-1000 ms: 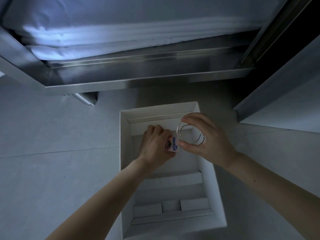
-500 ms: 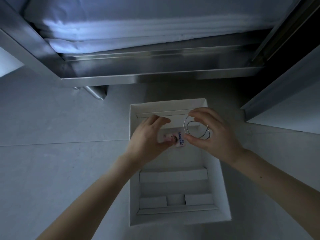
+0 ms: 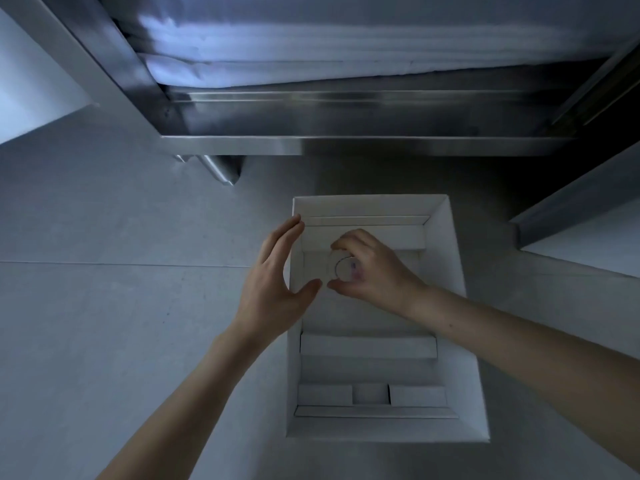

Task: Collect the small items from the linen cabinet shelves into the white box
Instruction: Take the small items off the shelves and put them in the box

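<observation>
white cardboard box [image 3: 453, 306] lies open on the pale floor [image 3: 121, 323], and both our bare hands are at its far end. our right hand [image 3: 374, 271] is down inside the box, over the far compartment, its grip narrow: thumb and fingertips [image 3: 341, 244] pinch the thin wire rings [image 3: 341, 268], which stand as a circle between them. just behind the rings, against our palm, we see a blurred bit of colour, pink and blue, too smeared to name for certain. whether the rings touch the box bottom we cannot tell.

our left hand [image 3: 277, 275] is just left of the right grip, over the left wall of the box. its grip is wide and holds nothing: fingers straight and pointing away from us, thumb spread toward the right hand, nearly meeting its thumb. it seems to brush the box wall, though we cannot be sure of contact.

nearer to us than both grips, the box has cardboard dividers [image 3: 367, 346] crossing it. beyond the grips, the steel cabinet shelf [image 3: 311, 145] juts over the floor, with folded white linens [image 3: 311, 46] stacked on it.
</observation>
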### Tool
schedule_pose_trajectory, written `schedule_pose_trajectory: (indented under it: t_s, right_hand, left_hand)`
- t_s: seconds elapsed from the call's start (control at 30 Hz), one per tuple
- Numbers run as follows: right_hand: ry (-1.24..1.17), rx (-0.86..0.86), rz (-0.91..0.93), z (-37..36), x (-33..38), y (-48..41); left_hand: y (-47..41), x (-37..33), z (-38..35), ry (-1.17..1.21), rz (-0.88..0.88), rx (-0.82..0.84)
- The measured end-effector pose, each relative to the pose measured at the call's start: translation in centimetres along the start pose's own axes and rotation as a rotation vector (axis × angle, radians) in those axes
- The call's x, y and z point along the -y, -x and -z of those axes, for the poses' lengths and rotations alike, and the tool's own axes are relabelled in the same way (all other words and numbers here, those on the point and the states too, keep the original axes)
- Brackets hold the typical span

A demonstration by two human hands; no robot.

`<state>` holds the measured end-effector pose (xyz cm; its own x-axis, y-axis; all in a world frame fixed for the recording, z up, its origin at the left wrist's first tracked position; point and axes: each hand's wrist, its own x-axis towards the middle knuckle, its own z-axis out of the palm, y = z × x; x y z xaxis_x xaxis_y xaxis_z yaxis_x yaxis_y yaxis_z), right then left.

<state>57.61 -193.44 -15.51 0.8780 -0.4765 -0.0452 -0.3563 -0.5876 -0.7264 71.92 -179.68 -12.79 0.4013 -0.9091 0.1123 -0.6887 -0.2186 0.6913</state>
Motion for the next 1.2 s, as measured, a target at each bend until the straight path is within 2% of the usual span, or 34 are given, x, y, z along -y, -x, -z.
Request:
schedule_pose_trajectory:
  t_s: [0.4,0.57,0.67,0.8,0.93,1.1,1.2]
  right_hand:
    - [0.004,0.085,-0.12,-3.0,-0.9,0.4]
    - [-0.038,0.024,-0.103,-0.4,1.0,1.9]
    - [0.069,0.019,-0.027,4.2,3.8,4.4]
    - [0.235,-0.026,0.018,12.0,10.1,7.6]
    - [0.322,-0.081,0.012,20.7,19.6,10.3]
    - [0.286,-0.193,-0.123,32.3,33.5,13.0]
    - [0.3,-0.264,-0.139,38.4,42.2,15.3]
  left_hand:
    - [0.2,0.6,-0.4,0.186,0.037,-0.007]
    - [0.3,-0.6,1.0,-0.006,0.06,0.1]
    - [0.3,-3.8,4.2,-0.109,0.066,0.183]
    - [-0.3,-11.2,11.0,-0.184,0.04,0.266]
    - [-0.8,-20.2,19.5,-0.189,0.046,0.294]
    - [-0.9,-32.7,32.2,-0.232,-0.004,0.272]
    - [0.2,-40.3,40.7,-0.243,-0.029,0.228]
